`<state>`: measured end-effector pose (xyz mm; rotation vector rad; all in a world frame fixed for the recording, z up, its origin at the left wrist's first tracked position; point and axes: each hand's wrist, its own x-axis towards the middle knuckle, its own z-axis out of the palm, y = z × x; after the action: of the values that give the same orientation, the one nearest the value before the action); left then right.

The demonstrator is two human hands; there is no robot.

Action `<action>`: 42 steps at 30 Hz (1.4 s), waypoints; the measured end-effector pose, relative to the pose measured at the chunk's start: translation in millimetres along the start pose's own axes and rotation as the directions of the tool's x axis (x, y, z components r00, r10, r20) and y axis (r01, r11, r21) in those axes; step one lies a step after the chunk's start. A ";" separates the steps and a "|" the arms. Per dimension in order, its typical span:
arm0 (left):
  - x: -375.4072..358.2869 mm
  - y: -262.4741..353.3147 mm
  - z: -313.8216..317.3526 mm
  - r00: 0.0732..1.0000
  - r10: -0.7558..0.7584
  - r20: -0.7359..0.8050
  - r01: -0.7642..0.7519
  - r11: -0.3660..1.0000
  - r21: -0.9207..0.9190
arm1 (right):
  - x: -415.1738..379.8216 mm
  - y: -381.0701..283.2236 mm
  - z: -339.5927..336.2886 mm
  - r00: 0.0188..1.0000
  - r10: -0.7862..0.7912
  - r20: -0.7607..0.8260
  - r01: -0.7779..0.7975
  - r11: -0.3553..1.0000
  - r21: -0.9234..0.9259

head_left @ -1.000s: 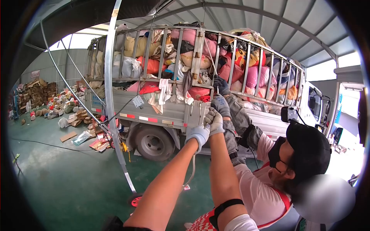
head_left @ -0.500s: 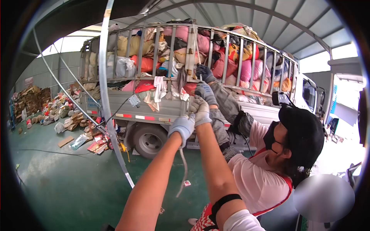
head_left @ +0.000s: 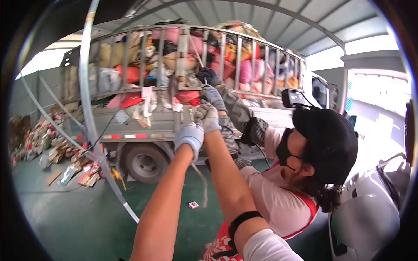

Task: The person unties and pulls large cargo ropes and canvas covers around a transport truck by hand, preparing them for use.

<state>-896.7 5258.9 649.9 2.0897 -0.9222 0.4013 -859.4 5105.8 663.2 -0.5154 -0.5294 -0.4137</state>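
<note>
Both of my hands wear pale gloves and are closed one above the other on a light rope (head_left: 201, 185), whose loose end hangs below them. My left hand (head_left: 190, 136) is the lower one, and my right hand (head_left: 207, 116) is just above it. Farther up, a co-worker's two dark-gloved hands (head_left: 210, 77) are on the same line, close to my right hand. The upper stretch of rope (head_left: 197, 52) slants up along the rails of a truck (head_left: 235, 114) loaded with stuffed bags and cloth (head_left: 173, 63). My fingers hide the gripped part.
The co-worker (head_left: 283, 187), in a black cap, stands close on my right. A metal pole (head_left: 86, 87) rises at the left in front of the truck. Scattered bags and cardboard (head_left: 52, 143) lie at far left. A small red-and-white packet (head_left: 193, 204) is on the green floor (head_left: 100, 217).
My view has turned to the right, so the truck and pole sit farther left. Both hands stay closed on the rope. The co-worker's head appears nearer and larger.
</note>
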 end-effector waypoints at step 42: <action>-12.7 -64.8 23.4 0.982 -0.052 0.181 0.079 0.986 -0.147 | -27.6 49.5 -31.0 0.956 -0.098 -0.275 0.101 0.995 -0.003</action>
<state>-858.8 5273.7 592.9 2.0307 -0.9521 0.1077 -845.2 5134.3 607.0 -0.4132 -0.2894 -0.5687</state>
